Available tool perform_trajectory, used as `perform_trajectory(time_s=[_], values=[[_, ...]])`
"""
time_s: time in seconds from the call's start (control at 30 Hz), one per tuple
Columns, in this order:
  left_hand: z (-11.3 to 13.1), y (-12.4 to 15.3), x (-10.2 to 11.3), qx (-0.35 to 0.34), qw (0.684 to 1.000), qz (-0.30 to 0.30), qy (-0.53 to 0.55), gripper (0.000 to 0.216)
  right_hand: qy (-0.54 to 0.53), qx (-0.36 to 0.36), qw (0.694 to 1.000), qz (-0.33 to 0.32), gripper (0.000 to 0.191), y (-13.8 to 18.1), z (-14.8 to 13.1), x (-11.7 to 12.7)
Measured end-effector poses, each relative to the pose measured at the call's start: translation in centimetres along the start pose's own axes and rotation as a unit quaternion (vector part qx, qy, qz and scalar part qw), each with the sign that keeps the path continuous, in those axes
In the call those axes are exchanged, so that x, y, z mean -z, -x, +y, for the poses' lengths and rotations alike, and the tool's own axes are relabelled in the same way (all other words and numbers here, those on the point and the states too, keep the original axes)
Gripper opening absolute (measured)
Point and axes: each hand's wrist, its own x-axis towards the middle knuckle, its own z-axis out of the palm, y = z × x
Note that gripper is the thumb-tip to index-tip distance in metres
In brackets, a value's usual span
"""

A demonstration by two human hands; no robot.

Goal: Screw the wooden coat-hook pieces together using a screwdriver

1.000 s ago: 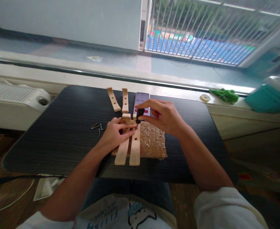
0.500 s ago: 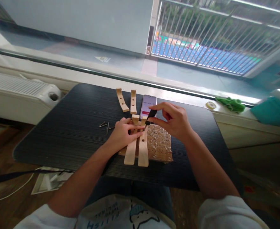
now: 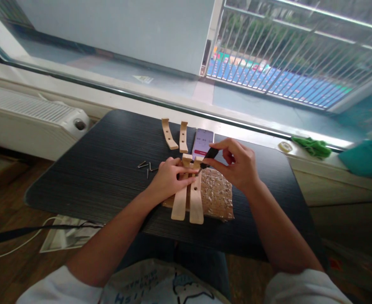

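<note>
My left hand [image 3: 168, 178] presses down on two long wooden slats [image 3: 189, 202] that lie side by side over a wrapped perforated board [image 3: 217, 195]. Its fingers lie across the slats near a small wooden block [image 3: 187, 159] at their far end. My right hand [image 3: 238, 164] pinches a small black-handled screwdriver [image 3: 209, 155], its tip pointing down at the right slat's far end. Two shorter curved wooden pieces [image 3: 174, 134] lie farther back, and several screws [image 3: 147, 167] lie loose to the left of my left hand.
A phone [image 3: 202, 142] with a lit screen lies just behind my hands on the dark table [image 3: 94, 169]. A white radiator [image 3: 30, 116] stands at the left. On the window sill at the right are a tape roll [image 3: 285, 146], a green cloth [image 3: 313, 146] and a teal thing [image 3: 365, 158].
The camera has swung left, so everything sits further right in the picture. My right hand has turned the screwdriver handle a little between its fingers; my left hand stays on the slats.
</note>
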Motion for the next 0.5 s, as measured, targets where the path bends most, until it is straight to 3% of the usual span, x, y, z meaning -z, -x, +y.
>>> perform_trajectory(time_s=[0.5], values=[[0.17, -0.06, 0.2, 0.01, 1.0, -0.012, -0.003, 0.025, 0.007, -0.037, 0.999, 0.01, 0.024, 0.26, -0.42, -0.39]])
